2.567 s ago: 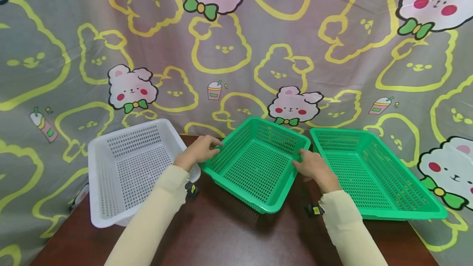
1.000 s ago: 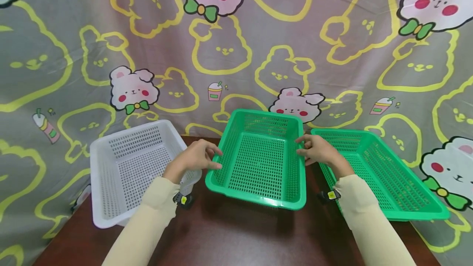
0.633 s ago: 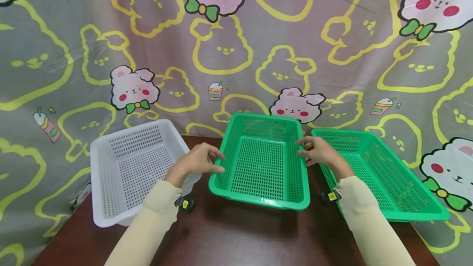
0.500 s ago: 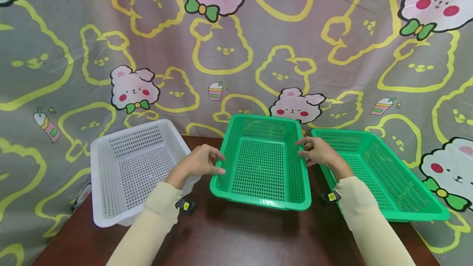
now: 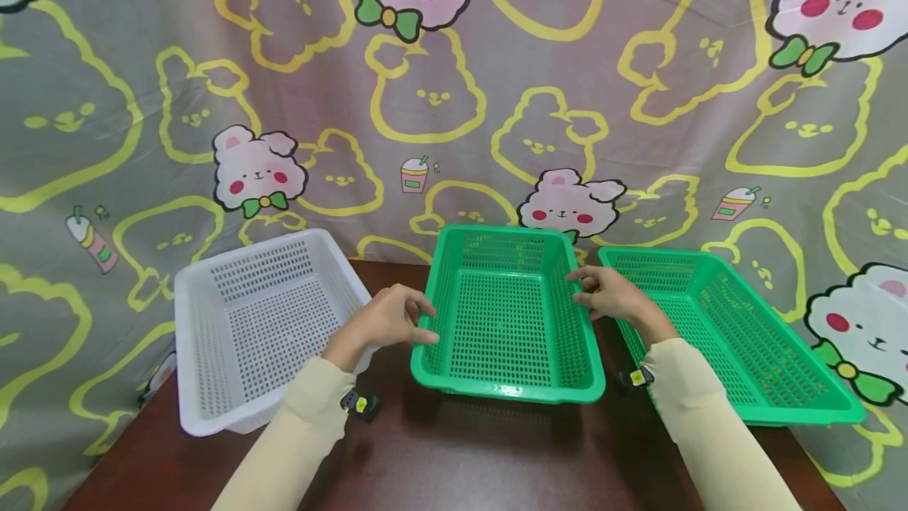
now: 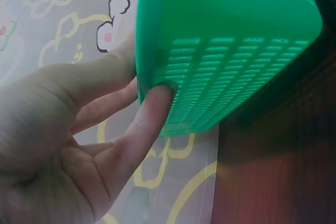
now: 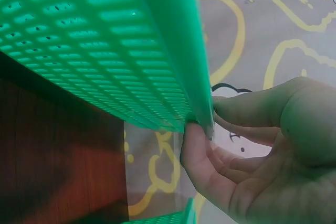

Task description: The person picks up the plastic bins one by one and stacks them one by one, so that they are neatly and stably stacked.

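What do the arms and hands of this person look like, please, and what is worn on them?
Both arms have plain, long, pale cream sleeves, the left sleeve and the right sleeve alike. Each wrist carries a small black device with a yellow patch: left device, right device. The left hand and right hand wear no gloves.

The right hand [image 7: 294,166] pinches the rim of a slotted green basket [image 7: 173,35], digits on either side. Below the basket's wall is dark reddish tabletop [image 7: 63,145]; beyond its rim, patterned cloth [image 7: 247,51]. Lower than the basket shows another green edge [image 7: 168,219], perhaps a second basket's.
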Motion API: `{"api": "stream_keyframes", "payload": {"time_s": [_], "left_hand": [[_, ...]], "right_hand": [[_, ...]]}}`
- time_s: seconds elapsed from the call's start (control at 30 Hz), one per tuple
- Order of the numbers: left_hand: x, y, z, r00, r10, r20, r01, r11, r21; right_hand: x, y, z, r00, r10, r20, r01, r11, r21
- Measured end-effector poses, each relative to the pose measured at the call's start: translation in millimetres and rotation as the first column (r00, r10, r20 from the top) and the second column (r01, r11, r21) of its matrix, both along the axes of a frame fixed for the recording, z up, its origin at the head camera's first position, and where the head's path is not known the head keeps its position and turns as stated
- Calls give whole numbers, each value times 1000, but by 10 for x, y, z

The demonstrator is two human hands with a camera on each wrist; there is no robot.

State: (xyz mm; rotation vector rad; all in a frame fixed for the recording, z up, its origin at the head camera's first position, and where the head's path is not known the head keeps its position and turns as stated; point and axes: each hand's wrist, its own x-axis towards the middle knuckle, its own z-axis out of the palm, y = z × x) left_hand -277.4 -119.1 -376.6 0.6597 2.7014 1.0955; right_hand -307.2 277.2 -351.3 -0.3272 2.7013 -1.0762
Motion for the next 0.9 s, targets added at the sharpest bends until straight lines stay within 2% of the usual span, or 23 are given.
{"api": "stream_keyframes", "payload": {"time_s": [0.33,0.9], "left_hand": [[28,51,-26,1000,-7,29,6,999,34],[60,108,-62,997,0,78,-6,997,74]], "right_hand": [[-49,25,-64,999,14,-32,-12,999,35],[-47,64,-128,1000,3,-12,-2,999,34]]}}
